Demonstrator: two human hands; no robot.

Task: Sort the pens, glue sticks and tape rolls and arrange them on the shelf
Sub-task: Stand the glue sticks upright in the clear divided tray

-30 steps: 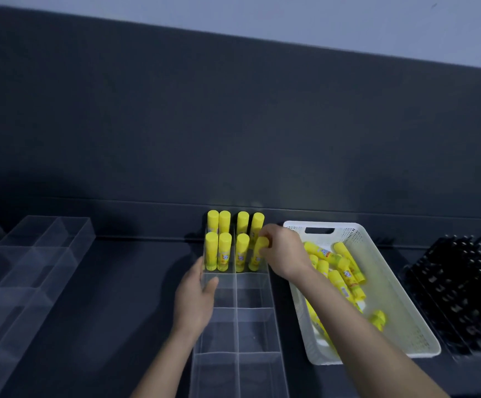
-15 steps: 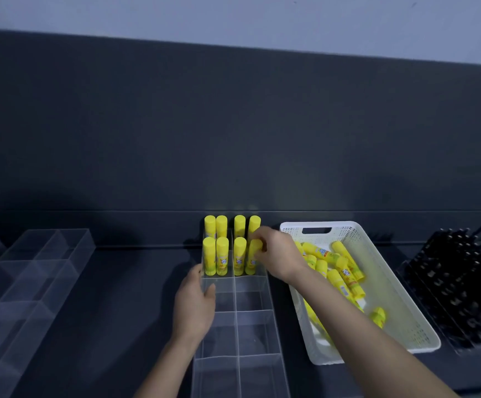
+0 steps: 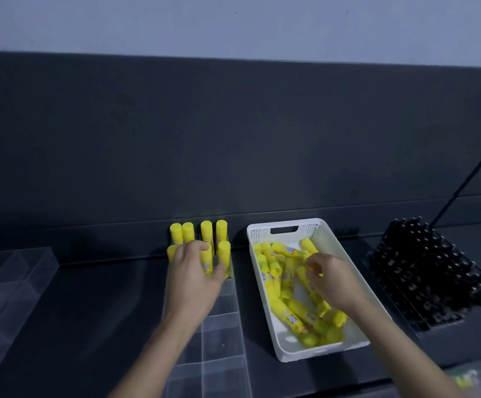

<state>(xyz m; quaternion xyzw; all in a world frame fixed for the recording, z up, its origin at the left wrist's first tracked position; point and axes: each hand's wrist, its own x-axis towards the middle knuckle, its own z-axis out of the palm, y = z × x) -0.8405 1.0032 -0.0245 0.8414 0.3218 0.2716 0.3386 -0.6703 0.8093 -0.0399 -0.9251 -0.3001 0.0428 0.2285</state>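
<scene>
The shelf (image 3: 104, 297) is a dark surface closed at the rear by a dark back panel (image 3: 233, 139). A wide strip of bare shelf lies between the left clear tray (image 3: 9, 282) and the central clear organizer (image 3: 225, 326). A narrower gap separates the organizer from the white basket (image 3: 319, 351), and a similar gap separates the basket from the black rack (image 3: 423, 271) at the right.

The organizer is divided into two columns of compartments. The upright glue sticks (image 3: 221, 229) stand in its farthest compartments, against the back panel, in two rows. The basket holds the loose glue sticks (image 3: 288, 311), piled lying down at mixed angles.

The left hand (image 3: 196, 274) lies over the front row of upright sticks, fingers curved across their tops and thumb spread to the right. A grip on any stick cannot be confirmed. The right hand (image 3: 331, 282) hangs over the basket with fingers curled toward the pile. The hand is blurred, so its hold cannot be determined.
</scene>
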